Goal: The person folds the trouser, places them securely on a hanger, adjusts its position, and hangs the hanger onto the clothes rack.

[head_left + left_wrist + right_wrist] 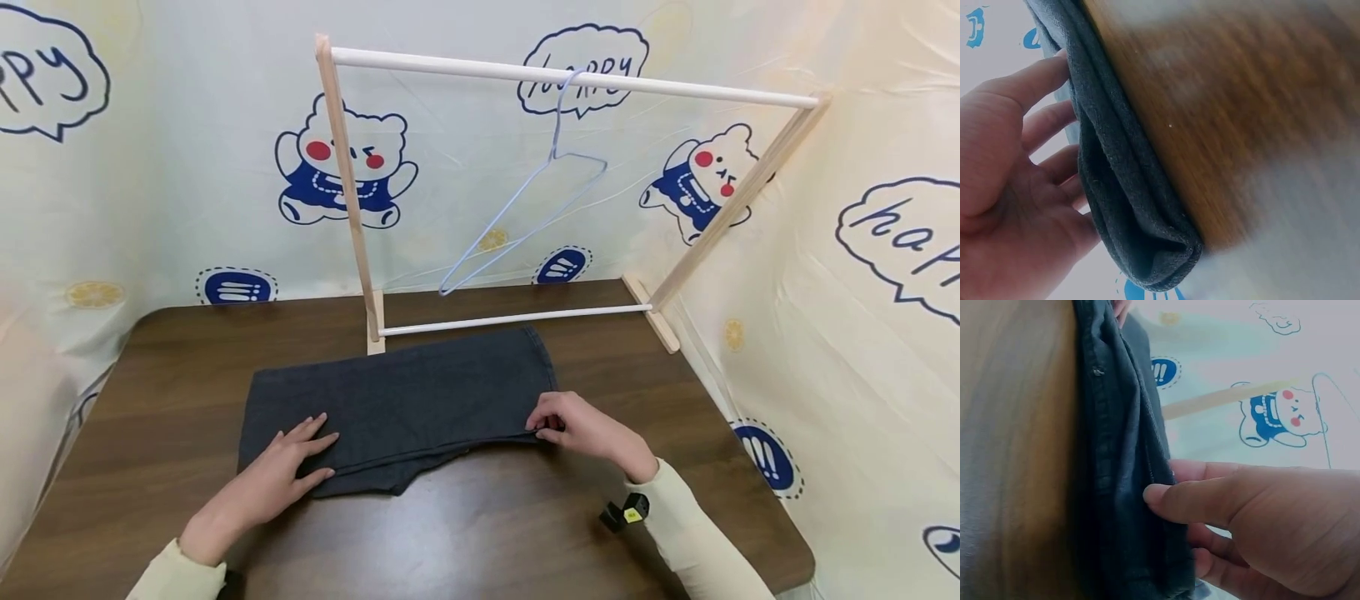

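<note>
A pair of dark trousers (420, 400) lies folded on the brown table, its layers showing along the near edge. Spread fingers of my left hand (277, 475) rest on the near left part of the cloth. In the left wrist view, that hand (1016, 181) touches the folded layers (1129, 169) without gripping them. At the near right corner, my right hand (577, 425) pinches the edge of the trousers. The right wrist view shows the thumb of this hand (1229, 506) on the near side of the cloth (1129, 456), with the other fingers partly hidden behind.
Behind the trousers stands a wooden rack with a white top rail (465, 68) and a lower bar (510, 319). A light blue hanger (495, 221) hangs from the top rail. Brown tabletop (450, 550) extends in front, and a printed curtain (210, 167) surrounds the table.
</note>
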Demonstrator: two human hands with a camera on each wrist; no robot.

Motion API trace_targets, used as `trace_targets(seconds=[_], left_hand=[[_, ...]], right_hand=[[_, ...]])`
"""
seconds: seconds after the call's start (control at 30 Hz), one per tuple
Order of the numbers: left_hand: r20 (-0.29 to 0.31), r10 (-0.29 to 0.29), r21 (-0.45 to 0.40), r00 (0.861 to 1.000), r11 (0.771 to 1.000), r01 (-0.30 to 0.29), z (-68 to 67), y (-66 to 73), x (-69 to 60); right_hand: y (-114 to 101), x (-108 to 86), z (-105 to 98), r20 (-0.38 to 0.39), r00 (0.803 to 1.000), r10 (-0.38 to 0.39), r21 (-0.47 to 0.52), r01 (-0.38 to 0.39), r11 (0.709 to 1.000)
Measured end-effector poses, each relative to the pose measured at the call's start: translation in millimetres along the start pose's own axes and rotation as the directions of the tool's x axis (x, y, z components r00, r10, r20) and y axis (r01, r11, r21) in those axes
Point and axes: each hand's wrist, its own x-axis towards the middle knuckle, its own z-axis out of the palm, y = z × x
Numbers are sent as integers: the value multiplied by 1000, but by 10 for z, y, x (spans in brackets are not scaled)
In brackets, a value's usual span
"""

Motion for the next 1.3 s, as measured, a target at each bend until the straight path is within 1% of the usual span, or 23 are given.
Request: trace_targets(seconds=[0.07,0.17,0.3,0.5,0.57,0.63,0.73,0.8,0.83,0.87,0.93,1.0,1.07,1.13,1.2,1.3], left_hand=[[0,-2,1,1000,1000,2,6,0,-2],[-1,-7,6,1000,1000,7,13,10,-4],[-12,-5,40,1000,999,6,9,41,-6],[-52,48,120,997,992,-42,-9,125,-11],[-80,69,135,994,989,-57,-17,155,-22],[-133,95,145,986,986,-76,-33,173,-38],[-223,153,162,963,980,-118,-60,190,-75],[-253,187,167,949,975,-147,-82,193,-103],[-251,197,164,948,974,-158,-89,194,-113],[-237,201,158,951,973,-166,-90,192,-119],[-181,184,136,966,978,-161,-86,189,-127],[-112,148,104,983,985,-137,-67,184,-123],[-55,116,67,992,991,-112,-39,175,-116],[-23,81,25,996,996,-80,-17,170,-113],[-9,56,-18,998,998,-57,1,168,-114],[12,23,-52,1000,998,-22,13,179,-124]], right_hand=[[16,-8,44,24,1000,9,18,-9,1000],[57,-7,117,70,996,60,49,-63,997],[87,16,175,82,990,117,54,-121,991],[57,46,170,80,987,142,54,-146,988],[44,50,164,82,986,145,55,-150,987],[36,52,159,77,987,144,59,-149,987],[35,53,152,71,987,146,66,-151,986],[41,52,149,71,986,150,70,-155,985],[48,52,148,72,985,154,71,-159,985],[56,51,148,73,985,156,70,-161,984],[74,53,151,76,984,158,70,-163,984],[89,58,152,80,984,161,72,-167,983],[106,66,157,85,984,158,77,-165,983],[113,73,155,91,983,161,82,-168,982],[121,77,153,97,983,158,86,-166,982],[120,79,140,110,981,160,86,-169,982]])
